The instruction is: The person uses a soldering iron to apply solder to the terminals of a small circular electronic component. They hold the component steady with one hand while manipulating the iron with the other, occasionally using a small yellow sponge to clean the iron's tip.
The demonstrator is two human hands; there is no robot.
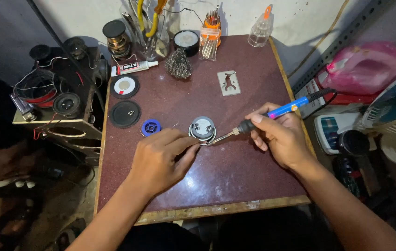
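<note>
Item, centre of frame: small round speaker (202,128) on maroon table (235,176), magnet side up so terminals face me. My left hand (161,160), fingers pinched shut at its lower rim, steadying. My right hand (279,135) grips blue soldering iron (272,114) pen-fashion, tip angled onto that rim. Blue solder spool (151,127) just left

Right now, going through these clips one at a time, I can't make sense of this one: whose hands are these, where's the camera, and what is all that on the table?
One camera, worn on a person's head, looks down at their own bare hands over a small maroon table. The right hand holds a blue-handled soldering iron, its tip at a small round speaker. The left hand pinches something thin beside that speaker; I can't tell what. Farther back lie two black discs, a blue spool, a glue tube and a steel-wool wad.
</note>
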